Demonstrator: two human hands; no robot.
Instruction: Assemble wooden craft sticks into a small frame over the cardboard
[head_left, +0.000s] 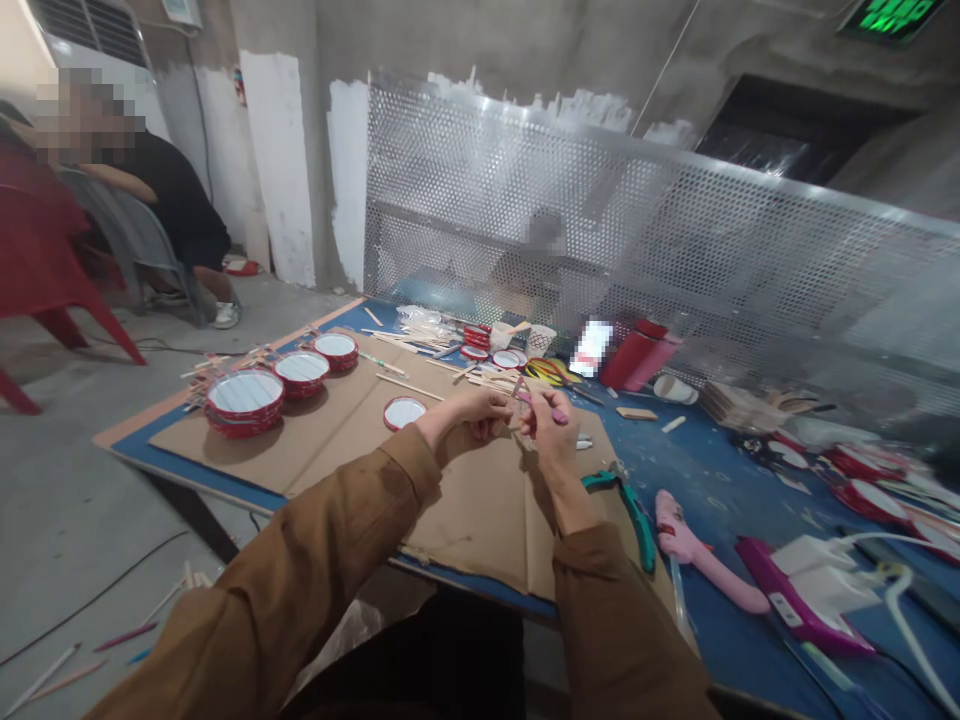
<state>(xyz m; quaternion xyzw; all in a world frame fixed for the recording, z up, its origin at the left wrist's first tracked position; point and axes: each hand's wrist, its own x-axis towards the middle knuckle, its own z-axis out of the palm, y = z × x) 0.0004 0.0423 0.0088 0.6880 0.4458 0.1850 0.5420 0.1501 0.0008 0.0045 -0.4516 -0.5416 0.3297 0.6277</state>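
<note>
Above the cardboard sheet, my two hands are close together. My right hand is closed around a purple-handled craft knife, its thin tip angled up toward my other hand. My left hand is pinched shut at the fingertips; whatever is between them is too small to make out. Just left of it lies a small red-rimmed disc with a white face. Teal-handled pliers lie beside my right wrist. Thin wooden sticks are on the cardboard beyond my hands.
Red-rimmed white drums stand along the left side. A pink glue gun and a purple power strip with white plugs are at right. Behind are a lit phone, a red bottle and a perforated metal screen. A person sits far left.
</note>
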